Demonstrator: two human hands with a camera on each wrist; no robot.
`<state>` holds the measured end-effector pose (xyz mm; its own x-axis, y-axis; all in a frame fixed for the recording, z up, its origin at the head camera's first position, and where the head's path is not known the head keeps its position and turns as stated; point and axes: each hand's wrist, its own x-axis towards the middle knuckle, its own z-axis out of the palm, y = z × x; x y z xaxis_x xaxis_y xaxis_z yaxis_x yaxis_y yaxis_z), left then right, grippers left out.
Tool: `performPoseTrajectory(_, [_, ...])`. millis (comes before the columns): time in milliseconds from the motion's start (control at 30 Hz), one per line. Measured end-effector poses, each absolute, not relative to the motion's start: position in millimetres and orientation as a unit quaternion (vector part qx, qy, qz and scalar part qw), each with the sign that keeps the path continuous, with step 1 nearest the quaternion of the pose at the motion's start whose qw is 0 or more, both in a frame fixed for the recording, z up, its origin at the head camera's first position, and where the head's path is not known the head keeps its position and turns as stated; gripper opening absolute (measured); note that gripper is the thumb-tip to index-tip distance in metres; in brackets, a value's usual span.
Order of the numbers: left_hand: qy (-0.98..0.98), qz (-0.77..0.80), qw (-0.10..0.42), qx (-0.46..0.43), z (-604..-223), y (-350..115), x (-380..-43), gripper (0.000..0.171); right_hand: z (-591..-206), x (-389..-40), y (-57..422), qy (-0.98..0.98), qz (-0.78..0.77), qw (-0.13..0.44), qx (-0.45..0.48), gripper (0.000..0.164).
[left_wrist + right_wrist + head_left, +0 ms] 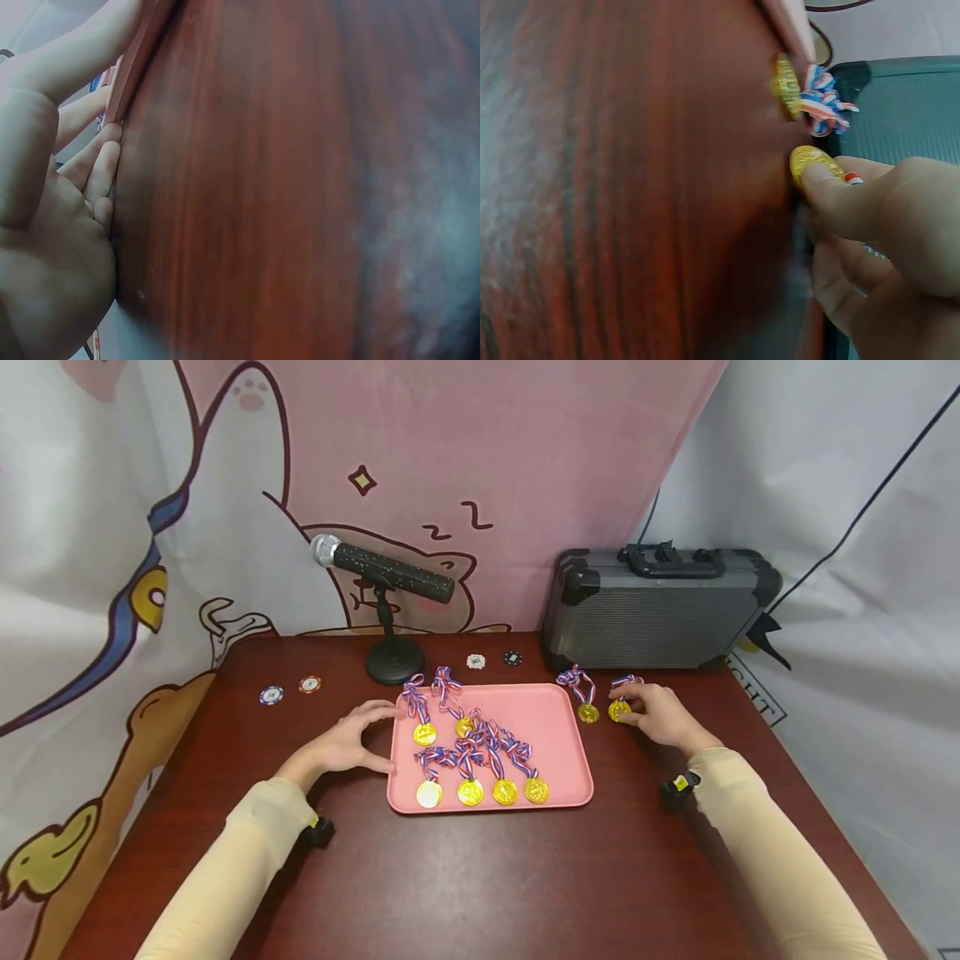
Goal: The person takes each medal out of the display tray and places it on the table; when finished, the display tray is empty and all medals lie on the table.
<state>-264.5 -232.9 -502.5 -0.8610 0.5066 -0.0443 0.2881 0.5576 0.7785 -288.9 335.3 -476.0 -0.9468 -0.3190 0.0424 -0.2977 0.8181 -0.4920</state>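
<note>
My right hand (pixel 660 717) pinches a gold medal (pixel 618 710) between thumb and fingers, right of the tray. In the right wrist view the thumb lies over the face of this medal (pixel 807 157), and most of its striped ribbon is hidden. Just left of it, a second gold medal (pixel 588 713) lies on the table with its ribbon bunched behind. At the pink tray's (pixel 543 727) left edge, my left hand (pixel 347 739) rests with fingers and thumb spread, touching the rim. Several gold medals with red, white and blue ribbons lie in the tray, one at the front right (pixel 536 790).
Behind the tray stand a black microphone (pixel 393 572) on a stand (pixel 395 660) and a grey hard case (pixel 660 618). Poker chips lie at the back: a blue one (pixel 272 695), an orange one (pixel 310 684), a white one (pixel 476 661) and a black one (pixel 513 657).
</note>
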Motion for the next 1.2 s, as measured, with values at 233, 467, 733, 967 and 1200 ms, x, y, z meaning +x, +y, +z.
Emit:
performPoseTrajectory(233, [0.873,0.41,0.135,0.225,-501.9,-232.7,-265.0,0.091,-479.3,-290.1,328.0,0.952,-0.233,-0.016,-0.198,0.033])
performPoseTrajectory(467, [0.873,0.408,0.125,0.237,-501.6,-231.7,-264.1,0.092,-479.3,-293.8,326.3,0.951,-0.207,-0.032,-0.227,0.034])
performPoseTrajectory(733, [0.873,0.407,0.122,0.239,-500.8,-231.7,-262.6,0.092,-470.6,-289.9,324.9,0.957,-0.186,-0.011,-0.224,0.035])
performPoseTrajectory(967, [0.87,0.411,0.116,0.246,-501.1,-231.4,-262.7,0.092,-452.0,-276.6,313.4,0.976,-0.145,-0.038,-0.156,0.046])
performPoseTrajectory(1200, [0.874,0.407,0.12,0.236,-501.1,-231.8,-262.7,0.091,-439.4,-278.7,272.1,0.941,-0.232,-0.09,-0.229,0.038])
